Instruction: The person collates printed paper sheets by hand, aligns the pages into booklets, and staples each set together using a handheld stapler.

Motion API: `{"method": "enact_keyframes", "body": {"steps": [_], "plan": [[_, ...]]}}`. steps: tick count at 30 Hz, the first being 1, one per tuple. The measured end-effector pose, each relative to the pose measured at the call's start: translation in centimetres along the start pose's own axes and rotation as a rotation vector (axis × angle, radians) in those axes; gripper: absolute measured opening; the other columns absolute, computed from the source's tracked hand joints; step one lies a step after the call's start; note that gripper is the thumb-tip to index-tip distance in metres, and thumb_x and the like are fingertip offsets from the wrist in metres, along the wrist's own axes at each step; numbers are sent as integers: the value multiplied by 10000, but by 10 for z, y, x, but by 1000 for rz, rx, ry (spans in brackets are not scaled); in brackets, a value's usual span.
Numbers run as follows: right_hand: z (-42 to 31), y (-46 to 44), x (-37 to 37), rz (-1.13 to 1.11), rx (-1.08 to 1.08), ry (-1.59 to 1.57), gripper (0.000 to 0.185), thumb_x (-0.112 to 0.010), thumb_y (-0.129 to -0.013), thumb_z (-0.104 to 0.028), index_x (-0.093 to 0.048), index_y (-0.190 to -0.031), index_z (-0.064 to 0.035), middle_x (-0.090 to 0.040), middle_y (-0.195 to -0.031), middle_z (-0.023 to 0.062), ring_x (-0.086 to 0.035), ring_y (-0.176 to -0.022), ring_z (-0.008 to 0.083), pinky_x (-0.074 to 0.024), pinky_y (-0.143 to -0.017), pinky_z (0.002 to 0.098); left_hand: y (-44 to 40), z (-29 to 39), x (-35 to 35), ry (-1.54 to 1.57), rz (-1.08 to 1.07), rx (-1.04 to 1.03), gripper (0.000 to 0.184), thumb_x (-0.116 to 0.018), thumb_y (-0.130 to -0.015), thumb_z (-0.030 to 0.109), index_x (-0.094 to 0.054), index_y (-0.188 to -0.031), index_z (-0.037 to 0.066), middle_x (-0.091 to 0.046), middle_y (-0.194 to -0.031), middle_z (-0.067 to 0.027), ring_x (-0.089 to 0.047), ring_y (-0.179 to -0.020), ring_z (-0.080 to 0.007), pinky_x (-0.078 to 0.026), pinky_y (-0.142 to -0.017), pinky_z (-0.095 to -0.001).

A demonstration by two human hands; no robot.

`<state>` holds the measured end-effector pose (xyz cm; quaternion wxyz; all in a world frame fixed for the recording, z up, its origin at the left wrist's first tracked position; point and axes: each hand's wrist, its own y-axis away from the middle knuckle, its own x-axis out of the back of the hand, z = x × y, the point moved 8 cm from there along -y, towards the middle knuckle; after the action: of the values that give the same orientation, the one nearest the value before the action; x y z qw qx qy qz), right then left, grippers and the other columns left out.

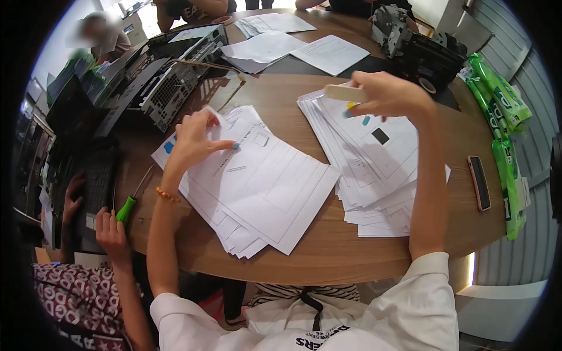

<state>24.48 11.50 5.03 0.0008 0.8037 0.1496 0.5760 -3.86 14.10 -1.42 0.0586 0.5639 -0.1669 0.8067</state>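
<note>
My left hand [196,140] lies over the upper left part of a loose stack of printed papers [281,196]. Its thumb stretches out on the top sheet, apart from the bent fingers near the far edge. My right hand [389,96] is raised above the far end of a second, fanned paper stack [374,169]. Its thumb and fingers are closed around a pale, rounded bar-like object [344,93], whose exact kind I cannot make out. Small coloured shapes and a dark rectangle show on the sheet below it.
More papers [331,54] lie farther back. Opened computer cases [170,88] stand left, black machinery [415,52] at back right. A phone [479,182] and green packets [506,146] lie right. Another person's hand [111,234] is beside a green-handled screwdriver [126,209].
</note>
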Motion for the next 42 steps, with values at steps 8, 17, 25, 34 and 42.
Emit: {"method": "enact_keyframes", "body": {"steps": [8, 17, 25, 34, 42], "plan": [[-12, -45, -61, 274, -74, 344, 570, -579, -778, -411, -410, -1036, 68, -557, -935, 227, -580, -826, 342, -476, -680, 408, -2, -2, -13, 232, -108, -27, 264, -751, -570, 282, -622, -722, 109, -601, -761, -12, -512, -777, -163, -328, -741, -302], [-74, -47, -90, 200, 227, 44, 442, -676, -670, -423, -561, -735, -1, -577, -669, 126, -569, -643, 226, -439, -577, 325, -8, -24, 7, 341, 24, -14, 560, -778, -527, 346, -568, -969, 75, -590, -943, -76, -528, -880, -210, -350, -817, -390], [-61, -59, -105, -100, 274, -268, 311, -721, -643, -297, -600, -645, -10, -548, -565, 46, -495, -540, 113, -379, -488, 259, -1, -78, 21, 89, 48, 308, 614, -762, -565, 363, -526, -1037, 49, -580, -989, -120, -557, -911, -232, -398, -761, -333], [-71, -44, -85, -203, 235, -629, 131, -634, -741, -123, -595, -742, 2, -548, -556, 26, -434, -418, 61, -322, -374, 202, -11, -48, 3, 719, -78, 94, 231, -574, -784, 167, -598, -936, -6, -609, -762, -14, -533, -678, -59, -406, -573, -192], [-90, -44, -109, -150, 214, -601, 183, -640, -735, -123, -562, -694, 37, -560, -539, 53, -487, -388, 81, -357, -348, 209, -4, -14, -13, 956, -308, 115, 196, -560, -808, 131, -585, -932, -19, -578, -772, 21, -505, -683, -18, -415, -601, -150]]}}
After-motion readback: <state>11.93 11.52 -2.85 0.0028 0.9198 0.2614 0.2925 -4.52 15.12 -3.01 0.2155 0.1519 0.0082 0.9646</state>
